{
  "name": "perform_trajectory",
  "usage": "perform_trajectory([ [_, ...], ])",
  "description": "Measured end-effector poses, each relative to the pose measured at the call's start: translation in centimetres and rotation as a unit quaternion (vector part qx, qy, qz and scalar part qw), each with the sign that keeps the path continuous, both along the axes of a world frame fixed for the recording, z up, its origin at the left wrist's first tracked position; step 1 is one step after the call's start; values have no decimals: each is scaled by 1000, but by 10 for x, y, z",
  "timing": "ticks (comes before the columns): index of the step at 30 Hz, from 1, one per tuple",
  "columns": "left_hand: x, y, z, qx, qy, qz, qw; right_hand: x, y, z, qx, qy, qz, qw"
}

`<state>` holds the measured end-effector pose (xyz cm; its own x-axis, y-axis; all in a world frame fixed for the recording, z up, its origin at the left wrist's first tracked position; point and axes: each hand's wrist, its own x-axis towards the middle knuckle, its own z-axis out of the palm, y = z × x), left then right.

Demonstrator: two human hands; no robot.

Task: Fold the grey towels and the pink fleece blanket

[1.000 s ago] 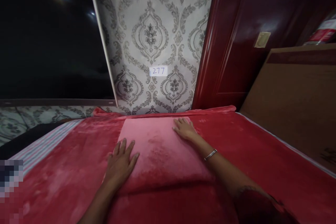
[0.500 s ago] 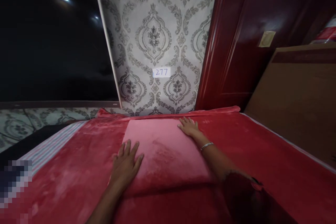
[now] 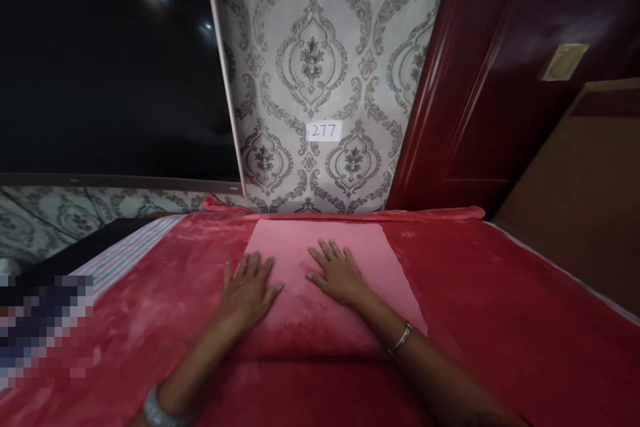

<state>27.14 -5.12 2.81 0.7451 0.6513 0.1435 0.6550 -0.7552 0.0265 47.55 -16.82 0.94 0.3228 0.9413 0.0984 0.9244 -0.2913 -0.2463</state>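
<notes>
My left hand [image 3: 249, 288] lies flat, fingers spread, on the near left edge of the folded pink plush blanket [image 3: 345, 247] lying on the red fleece bedspread [image 3: 500, 293]. My right hand [image 3: 339, 273], open and flat, has slid in from the far corner to the middle, so the smoothing looks nearly finished. The fold's layers are hidden; a blurred patch covers the far left.

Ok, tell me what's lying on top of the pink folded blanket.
Both hands lie flat on the pink folded blanket: left hand at its left edge, right hand mid-blanket. The patches beneath the palms are hidden.
</notes>
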Motion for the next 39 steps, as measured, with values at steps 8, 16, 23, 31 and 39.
perform_trajectory([
  [8,83,27,24,-140,42,-262,954,-2,-1,-10,31,-1,-1,1000],
  [16,103,125,-5,-73,40,-94,992,1,1,-17,46,5,-4,999],
  [23,73,146,14,-38,6,73,997,3,2,-17,42,20,-2,999],
  [31,59,57,4,-35,20,-96,995,3,1,-14,22,23,-4,999],
  [39,55,41,-15,-12,17,-82,996,25,27,40,-97,37,42,994],
])
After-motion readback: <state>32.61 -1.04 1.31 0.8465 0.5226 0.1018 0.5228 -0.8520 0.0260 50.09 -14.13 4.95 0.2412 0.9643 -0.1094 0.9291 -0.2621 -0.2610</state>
